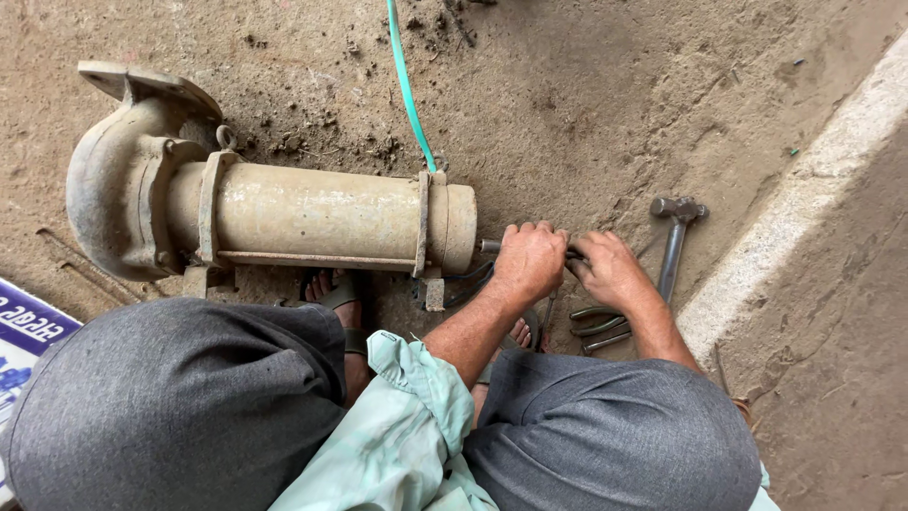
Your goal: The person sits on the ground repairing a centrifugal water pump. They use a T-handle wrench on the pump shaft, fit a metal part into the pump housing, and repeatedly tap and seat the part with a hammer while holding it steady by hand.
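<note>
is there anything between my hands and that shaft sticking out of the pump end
Nothing visible. Both the left hand and the right hand are already closed around the shaft at the end of the pump body. The hammer and the pliers lie off to the side.

Flat printed sheet or package with a blue-and-white face (pixel 24 331): near left edge of the scene, lying on the dirt ground, partly hidden by the person's grey-trousered knee. It bears white lettering on a blue band; the lower part is white with blue marks. Full shape not visible.
</note>
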